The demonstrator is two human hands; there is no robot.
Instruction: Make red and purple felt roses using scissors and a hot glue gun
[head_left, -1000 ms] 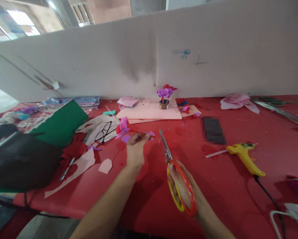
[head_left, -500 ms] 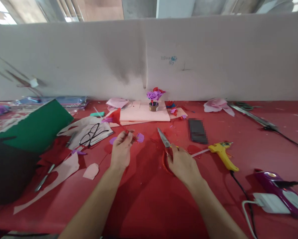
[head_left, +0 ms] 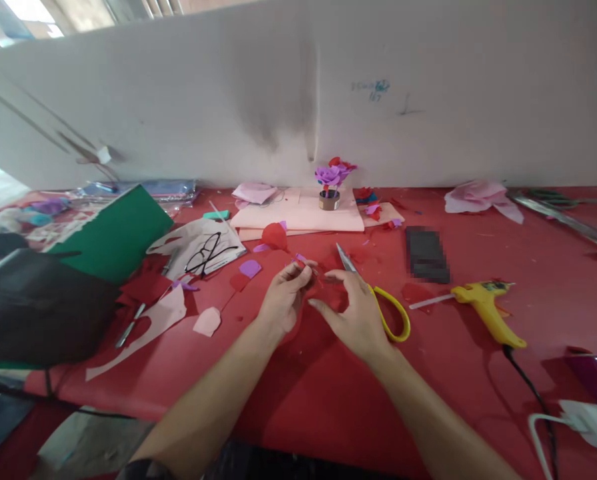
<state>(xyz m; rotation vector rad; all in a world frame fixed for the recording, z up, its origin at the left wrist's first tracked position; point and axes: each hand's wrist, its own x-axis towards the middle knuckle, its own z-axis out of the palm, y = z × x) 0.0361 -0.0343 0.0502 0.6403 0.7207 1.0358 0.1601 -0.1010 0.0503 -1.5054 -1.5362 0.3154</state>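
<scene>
Left grip (head_left: pixel 284 297) on red stem (head_left: pixel 317 272)

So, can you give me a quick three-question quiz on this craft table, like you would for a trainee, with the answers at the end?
1. Multiple choice: from the wearer's view, where is the yellow glue gun relative to the right hand?
A) To its left
B) To its right
C) Underneath it
2. True or false: the small brown pot holding purple and red flowers stands on pale pink sheets.
3. Fill in: the left hand pinches the ____ of a red flower.
Key: 1 B; 2 true; 3 stem.
</scene>
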